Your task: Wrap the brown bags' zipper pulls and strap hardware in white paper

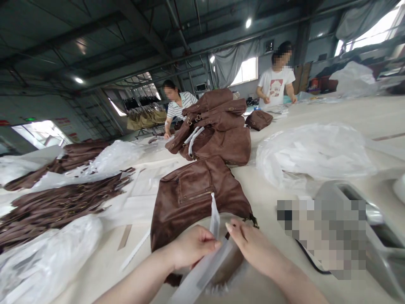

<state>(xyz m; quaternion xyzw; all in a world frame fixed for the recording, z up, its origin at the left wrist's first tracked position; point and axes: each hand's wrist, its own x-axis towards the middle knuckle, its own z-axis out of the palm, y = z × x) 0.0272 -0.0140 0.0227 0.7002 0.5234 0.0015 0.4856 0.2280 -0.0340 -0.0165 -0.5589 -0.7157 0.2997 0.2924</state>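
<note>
A brown leather bag (196,181) lies on the table in front of me, a zipped pocket on its upper face. From the zip hangs a narrow white strip (214,213). My left hand (194,247) is closed, thumb and finger pinching a translucent white wrapping strip (202,270) that runs down toward me. Beside it, my right hand (248,242) has bent fingers over the strip's upper end, where a bit of dark brown strap shows. The bag's near part is partly hidden by my hands and the strip.
Brown bags (221,143) are heaped just beyond. Brown straps (63,202) and clear plastic (57,257) lie at left; more plastic (316,152) and a grey machine-like object (341,194) are at right. Two people (276,86) work across the table.
</note>
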